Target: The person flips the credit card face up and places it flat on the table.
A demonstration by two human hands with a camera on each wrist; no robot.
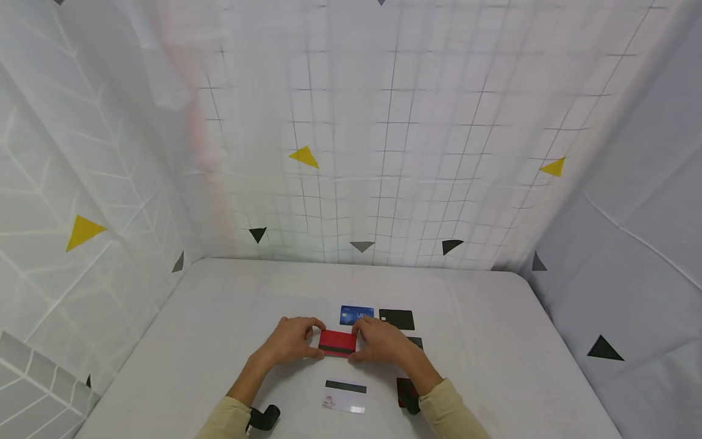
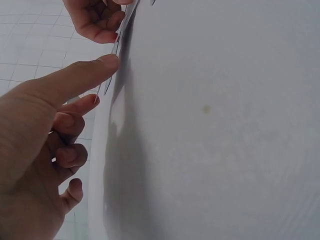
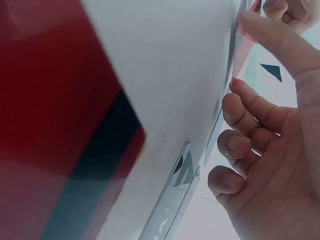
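Note:
Between my two hands is a red card [image 1: 337,342] with a black stripe along its near side. My left hand [image 1: 293,340] holds its left end, index finger at the far corner and thumb at the near one. On the right end, my right hand [image 1: 384,341] grips in the same way. Seen from the left wrist, the card shows edge-on beside the left thumb [image 2: 85,77]. A blue card [image 1: 356,315] marked VIP lies just beyond the right fingertips, with a black card [image 1: 397,319] to its right.
Nearer me lies a white card [image 1: 343,396] with a dark stripe and a small picture. Another dark card [image 1: 418,342] is partly hidden behind my right hand. A red and black card [image 3: 55,100] lies under my right wrist. White sheeting [image 1: 351,122] hangs around the white table [image 1: 493,366].

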